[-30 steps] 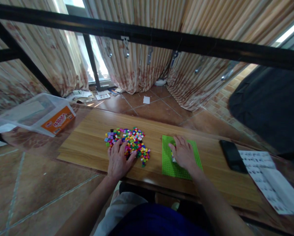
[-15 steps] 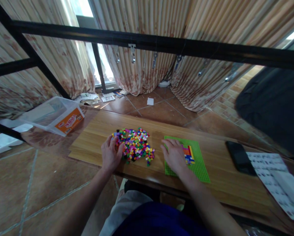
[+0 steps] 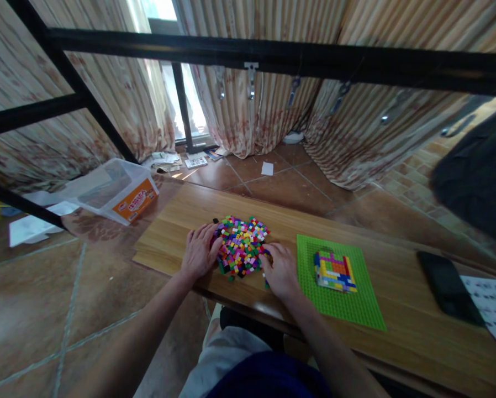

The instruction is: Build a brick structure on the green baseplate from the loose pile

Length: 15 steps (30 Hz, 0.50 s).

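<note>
A heap of small multicoloured toy bricks (image 3: 242, 246) lies on the wooden tabletop, between both hands. My left hand (image 3: 200, 253) rests against the heap's left side, thumb apart from the fingers, holding nothing that I can see. At the heap's right edge, my right hand (image 3: 279, 269) curves its parted fingers over some bricks, with the fingertips touching them. To the right of it lies a green baseplate (image 3: 343, 307), with a low, roughly square build of coloured bricks (image 3: 334, 272) standing on its upper middle part.
A clear plastic box (image 3: 111, 190) with an orange label stands at the table's left end. Toward the right are a black phone (image 3: 450, 287) and a printed sheet (image 3: 490, 304). A black metal rail (image 3: 248, 48) crosses above the table's far side.
My right hand has moved left from the baseplate to the brick heap, uncovering the build. My left hand stays at the heap's left side. The view has shifted, so the scene sits differently.
</note>
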Available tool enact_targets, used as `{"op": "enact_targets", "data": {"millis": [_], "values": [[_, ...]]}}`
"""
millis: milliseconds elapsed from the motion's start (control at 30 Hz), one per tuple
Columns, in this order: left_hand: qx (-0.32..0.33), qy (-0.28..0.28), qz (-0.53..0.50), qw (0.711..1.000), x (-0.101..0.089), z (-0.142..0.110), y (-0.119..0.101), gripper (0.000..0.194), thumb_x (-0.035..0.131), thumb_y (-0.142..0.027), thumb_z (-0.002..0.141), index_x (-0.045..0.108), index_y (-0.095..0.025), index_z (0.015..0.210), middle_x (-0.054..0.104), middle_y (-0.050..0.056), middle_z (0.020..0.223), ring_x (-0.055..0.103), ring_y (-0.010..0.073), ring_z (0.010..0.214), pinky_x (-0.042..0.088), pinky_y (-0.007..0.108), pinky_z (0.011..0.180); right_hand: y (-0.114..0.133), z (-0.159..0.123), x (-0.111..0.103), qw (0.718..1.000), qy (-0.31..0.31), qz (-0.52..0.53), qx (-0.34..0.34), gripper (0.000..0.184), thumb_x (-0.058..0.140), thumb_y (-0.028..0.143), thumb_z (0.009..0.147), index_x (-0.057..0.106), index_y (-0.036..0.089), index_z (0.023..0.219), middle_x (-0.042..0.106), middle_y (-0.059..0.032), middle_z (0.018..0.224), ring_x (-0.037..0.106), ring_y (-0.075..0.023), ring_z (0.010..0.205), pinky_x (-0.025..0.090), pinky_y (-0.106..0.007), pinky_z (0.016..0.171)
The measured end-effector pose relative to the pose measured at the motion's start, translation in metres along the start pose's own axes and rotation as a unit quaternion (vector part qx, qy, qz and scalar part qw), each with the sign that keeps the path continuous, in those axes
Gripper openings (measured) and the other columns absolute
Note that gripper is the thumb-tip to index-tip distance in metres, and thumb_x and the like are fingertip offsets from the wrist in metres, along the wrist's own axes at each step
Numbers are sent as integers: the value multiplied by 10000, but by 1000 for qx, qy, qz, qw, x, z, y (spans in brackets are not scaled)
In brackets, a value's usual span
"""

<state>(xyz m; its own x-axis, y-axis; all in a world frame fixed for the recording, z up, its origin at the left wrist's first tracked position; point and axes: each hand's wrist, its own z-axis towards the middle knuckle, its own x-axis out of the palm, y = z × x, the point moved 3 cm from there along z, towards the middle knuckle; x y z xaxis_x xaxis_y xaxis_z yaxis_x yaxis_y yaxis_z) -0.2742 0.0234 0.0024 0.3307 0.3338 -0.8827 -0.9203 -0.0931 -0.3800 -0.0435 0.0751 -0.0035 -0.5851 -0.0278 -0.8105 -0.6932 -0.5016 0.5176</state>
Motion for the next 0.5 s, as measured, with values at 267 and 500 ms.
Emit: {"op": "enact_targets", "data": {"millis": [267,500], "values": [[-48,-41,-99,993,0,-2,10,433,418,-427,927,578,-183,1246,667,96,1187,573,232,1135,394,416,1030,21,28,5,999,7,-8,-51,251,495,212,906,677,209,1080,654,-95,1105,540,-249,1017,408,-396,898],[-61,-60,-137,987,-2,-3,11,410,428,-414,924,590,-171,1212,704,74,1068,607,213,1056,433,385,995,32,52,17,995,55,-47,-75,150,542,179,875,690,202,890,654,-81,983,528,-238,968,395,-360,876]]}}
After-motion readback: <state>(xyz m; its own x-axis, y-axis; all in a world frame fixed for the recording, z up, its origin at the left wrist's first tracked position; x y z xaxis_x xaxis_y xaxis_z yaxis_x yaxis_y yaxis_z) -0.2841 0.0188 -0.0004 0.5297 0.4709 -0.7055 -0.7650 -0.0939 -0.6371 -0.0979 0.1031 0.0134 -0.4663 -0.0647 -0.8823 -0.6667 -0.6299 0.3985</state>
